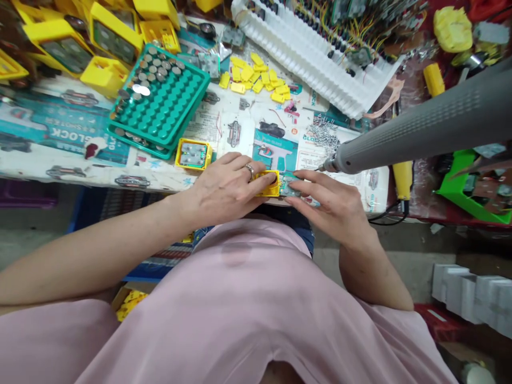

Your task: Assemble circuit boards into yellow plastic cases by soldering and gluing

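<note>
My left hand (230,184), with a ring on one finger, is closed around a small yellow plastic housing (271,186) at the table's near edge. My right hand (332,200) pinches a small green circuit board (286,184) that sits partly inside that housing. Both hands meet over the part, just above my lap. A second yellow housing (193,154) with a board in it lies on the table to the left of my left hand.
A green tray (162,98) with several round metal cells stands at back left. Loose yellow clips (256,77) lie mid-table. A white rack (316,58) holds wired boards at the back. A grey tool body (424,128) hangs at right; yellow casings (72,48) pile at far left.
</note>
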